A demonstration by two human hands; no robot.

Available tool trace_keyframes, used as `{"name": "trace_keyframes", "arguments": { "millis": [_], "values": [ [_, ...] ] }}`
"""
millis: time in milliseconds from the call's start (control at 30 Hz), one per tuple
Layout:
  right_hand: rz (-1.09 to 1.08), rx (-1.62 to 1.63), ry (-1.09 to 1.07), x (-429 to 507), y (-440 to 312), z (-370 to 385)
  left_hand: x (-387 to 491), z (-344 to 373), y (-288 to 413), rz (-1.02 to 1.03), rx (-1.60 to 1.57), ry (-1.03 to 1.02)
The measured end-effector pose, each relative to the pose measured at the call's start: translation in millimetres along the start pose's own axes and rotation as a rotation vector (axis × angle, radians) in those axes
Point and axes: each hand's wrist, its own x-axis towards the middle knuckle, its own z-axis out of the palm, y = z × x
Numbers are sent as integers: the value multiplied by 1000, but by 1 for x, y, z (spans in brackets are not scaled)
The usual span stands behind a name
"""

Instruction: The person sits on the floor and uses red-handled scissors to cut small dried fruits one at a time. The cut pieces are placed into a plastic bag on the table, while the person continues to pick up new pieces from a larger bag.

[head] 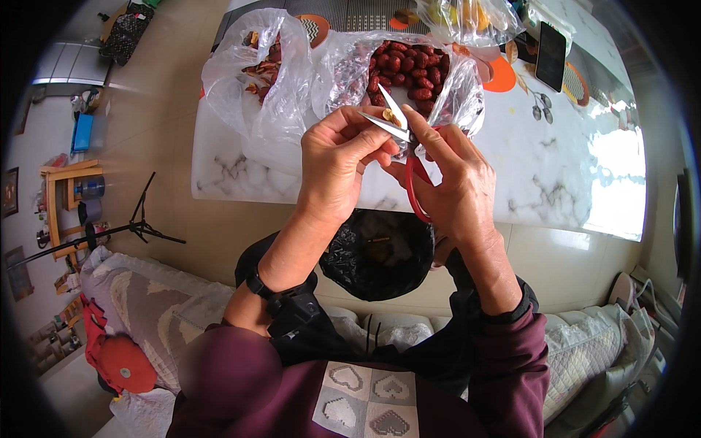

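My right hand grips a pair of red-handled scissors, whose blades stand apart and point up and to the left. Between the blades is a small piece of date with pale flesh, pinched in the fingers of my left hand. Just beyond my hands, a clear plastic bag lies spread around many whole red dates. Left of it, a second plastic bag holds cut date pieces.
Below the marble-patterned table's edge stands a bin lined with a black bag. A smartphone rests at the right, near a bag of fruit. A black tripod stands on the floor to the left.
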Motion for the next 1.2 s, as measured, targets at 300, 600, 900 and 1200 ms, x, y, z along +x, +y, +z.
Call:
{"name": "trace_keyframes", "arguments": {
  "millis": [300, 600, 900, 1200],
  "values": [
    [31, -55, -10, -5, 1, 0, 2, -2, -2, -45, -19, -19],
    [12, -133, -4, -7, 2, 1, 3, -4, 0, -56, 15, -3],
    [13, -72, -13, -6, 6, 1, 2, -2, -1, -43, 98, -62],
    [3, -141, -8, -8, 5, 1, 4, -6, 1, -88, 94, -60]
  ]
}}
